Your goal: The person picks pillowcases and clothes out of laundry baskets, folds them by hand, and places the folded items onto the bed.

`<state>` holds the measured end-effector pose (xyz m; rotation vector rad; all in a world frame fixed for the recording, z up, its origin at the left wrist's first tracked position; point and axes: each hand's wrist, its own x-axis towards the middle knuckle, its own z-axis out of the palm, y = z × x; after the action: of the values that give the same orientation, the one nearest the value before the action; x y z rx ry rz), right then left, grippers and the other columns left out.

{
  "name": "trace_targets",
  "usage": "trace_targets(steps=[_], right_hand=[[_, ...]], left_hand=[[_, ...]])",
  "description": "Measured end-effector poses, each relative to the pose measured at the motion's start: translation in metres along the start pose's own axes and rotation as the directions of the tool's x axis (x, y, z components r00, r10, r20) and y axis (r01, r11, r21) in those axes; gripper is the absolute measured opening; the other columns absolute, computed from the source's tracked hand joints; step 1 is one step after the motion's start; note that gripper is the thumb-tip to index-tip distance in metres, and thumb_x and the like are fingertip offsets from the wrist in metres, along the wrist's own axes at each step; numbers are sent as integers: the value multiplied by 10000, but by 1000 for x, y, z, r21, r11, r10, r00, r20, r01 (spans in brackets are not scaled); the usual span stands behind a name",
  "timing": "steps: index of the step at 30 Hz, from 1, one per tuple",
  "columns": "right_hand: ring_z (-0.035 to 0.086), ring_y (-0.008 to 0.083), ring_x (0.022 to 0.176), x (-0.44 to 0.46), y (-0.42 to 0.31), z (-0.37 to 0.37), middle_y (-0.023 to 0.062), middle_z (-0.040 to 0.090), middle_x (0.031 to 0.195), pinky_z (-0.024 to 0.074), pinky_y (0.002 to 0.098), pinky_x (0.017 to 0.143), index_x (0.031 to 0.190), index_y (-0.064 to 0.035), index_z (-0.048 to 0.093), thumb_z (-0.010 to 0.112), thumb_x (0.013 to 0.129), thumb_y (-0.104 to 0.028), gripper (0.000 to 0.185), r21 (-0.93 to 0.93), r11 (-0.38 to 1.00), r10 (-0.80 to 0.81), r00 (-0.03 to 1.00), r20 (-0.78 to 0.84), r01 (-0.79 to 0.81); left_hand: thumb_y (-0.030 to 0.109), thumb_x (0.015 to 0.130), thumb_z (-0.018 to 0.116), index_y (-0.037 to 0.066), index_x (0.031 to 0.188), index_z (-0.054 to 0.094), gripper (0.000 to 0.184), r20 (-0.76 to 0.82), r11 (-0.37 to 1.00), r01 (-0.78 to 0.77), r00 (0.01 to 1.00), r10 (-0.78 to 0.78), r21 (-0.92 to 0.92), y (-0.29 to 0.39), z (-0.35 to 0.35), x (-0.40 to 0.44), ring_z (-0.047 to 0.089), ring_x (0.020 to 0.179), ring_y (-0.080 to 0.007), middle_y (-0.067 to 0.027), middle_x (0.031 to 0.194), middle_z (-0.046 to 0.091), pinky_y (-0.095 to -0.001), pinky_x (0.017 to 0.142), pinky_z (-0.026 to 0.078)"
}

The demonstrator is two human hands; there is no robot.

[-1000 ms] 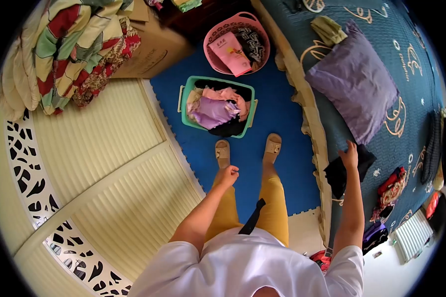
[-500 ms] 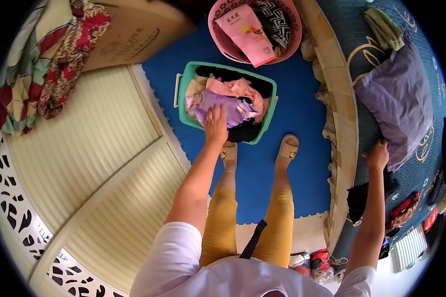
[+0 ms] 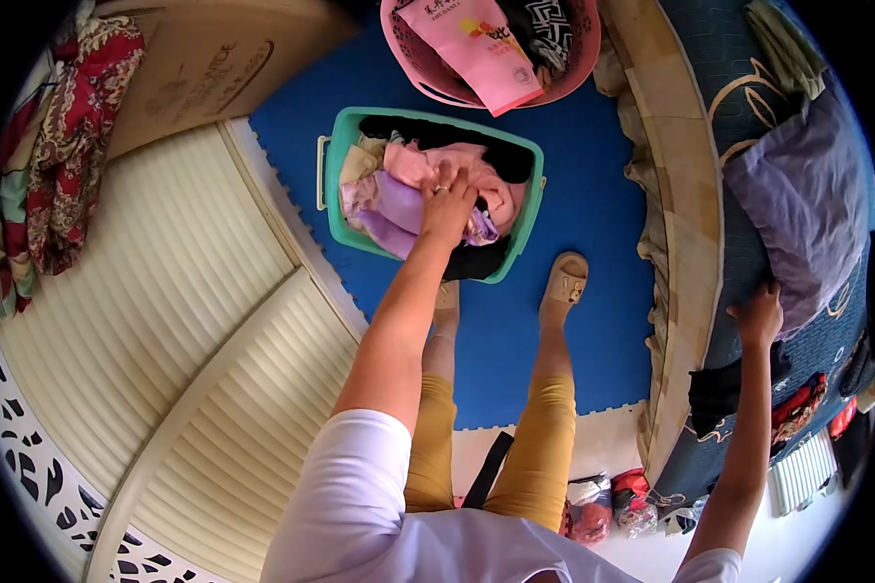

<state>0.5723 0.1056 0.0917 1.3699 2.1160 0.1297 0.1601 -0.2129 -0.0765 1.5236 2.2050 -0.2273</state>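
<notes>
A green plastic bin [image 3: 334, 185] full of folded clothes stands on the floor. My left hand [image 3: 447, 209], a ring on one finger, lies open over the clothes inside, fingers spread on a pink garment [image 3: 457, 160]. Beside and partly under that hand is a shiny purple garment [image 3: 396, 206]; dark cloth [image 3: 478, 260] shows at the bin's near side. My right hand [image 3: 758, 316] rests on the bed [image 3: 695, 330] with its thumb apart, against the lower edge of a greyish-lavender cloth [image 3: 802, 194]. Some of its fingertips are hidden.
A pink basket [image 3: 437, 92] holding a pink packet [image 3: 476, 53] stands behind the bin. A cardboard box [image 3: 204, 78] and patterned fabric [image 3: 83, 146] are at the upper left. More clothes [image 3: 797, 413] lie on the bed; bagged items [image 3: 590, 510] sit on the floor.
My left hand has shifted right and slightly farther away, from the purple garment onto the pink one. My right hand still rests by the lavender cloth. The whole view has shifted slightly.
</notes>
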Motion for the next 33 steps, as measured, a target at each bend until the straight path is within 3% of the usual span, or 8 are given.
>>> trace_targets(steps=[3,7,12,20,24,27,30,33], right_hand=[[579,383,950,2,-2,-2,158,520,1148,490,452,745,1112,-5,492,835,503,-183,721,49,998,29,999,16,-30],[577,388,939,-1,-7,-8,166,521,1128,486,454,743,1090,-5,490,832,503,-180,701,51,999,11,1000,14,-12],[576,388,934,-2,0,1,177,521,1123,483,440,747,1072,-1,492,832,506,-177,684,58,998,-13,1000,-8,14],[578,382,945,-4,-8,-10,183,523,1123,486,425,761,1061,15,495,841,513,-169,674,58,998,2,1000,3,-2],[582,374,945,-3,-5,-6,177,525,1127,490,423,769,1069,13,500,842,512,-169,678,83,996,32,999,27,-34],[583,372,945,-4,-8,-7,172,526,1131,491,421,770,1095,9,502,842,512,-169,698,65,997,40,999,23,-41],[585,372,942,-5,-8,-7,166,528,1134,491,423,763,1130,8,490,843,504,-171,741,41,999,23,1000,5,-23],[587,371,940,-3,-7,-4,165,526,1139,492,425,756,1164,4,474,843,494,-175,785,8,999,38,999,-1,-38]], left_hand=[[79,730,581,80,1056,558,327,-73,1000,2,997,-4,-29,-2,-2,-17,421,1230,-315,-106,1221,519,-531,981,323],[90,647,636,113,959,563,321,-227,999,40,973,-41,-9,1,2,-44,546,1039,-248,-51,1029,591,-435,878,367],[96,614,661,131,913,551,320,-126,995,87,988,-94,-57,7,-7,-74,528,997,-233,-42,959,564,-397,906,332],[95,609,693,122,1183,514,602,-152,979,200,967,-205,-47,14,-12,-89,499,1064,-247,-56,1058,551,-411,918,332],[106,688,643,100,1103,592,418,-81,997,77,994,-80,-31,9,-17,-51,509,1039,-250,-64,1010,577,-397,886,348],[124,709,645,94,984,659,277,35,995,88,996,-86,-45,4,-11,-11,449,1163,-277,-110,1165,539,-426,956,327],[157,681,696,130,941,694,262,-109,999,2,994,3,53,5,-19,19,286,1316,-325,-149,1371,381,-461,1055,254],[176,695,698,206,1063,685,369,307,988,-36,952,-12,150,6,-38,40,113,1388,-328,-134,1472,205,-469,1114,147]])
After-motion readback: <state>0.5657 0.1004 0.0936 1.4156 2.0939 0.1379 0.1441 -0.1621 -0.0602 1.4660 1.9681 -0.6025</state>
